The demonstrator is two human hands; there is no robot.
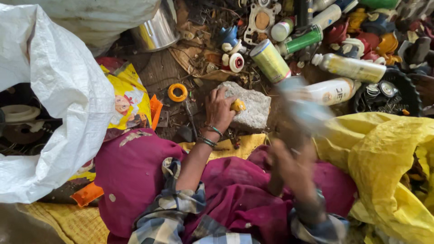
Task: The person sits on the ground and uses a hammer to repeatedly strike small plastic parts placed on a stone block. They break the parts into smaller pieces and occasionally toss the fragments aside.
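The left hand [220, 110] grips a small yellow piece [238, 105] pressed onto a grey stone block [251, 110] on the floor — the right hand [294, 169], blurred, grasps a motion-smeared object [300, 106] raised just beside the stone.

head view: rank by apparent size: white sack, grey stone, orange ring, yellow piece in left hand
1. white sack, though it is nearest the camera
2. grey stone
3. orange ring and yellow piece look alike; the left hand partly hides the piece.
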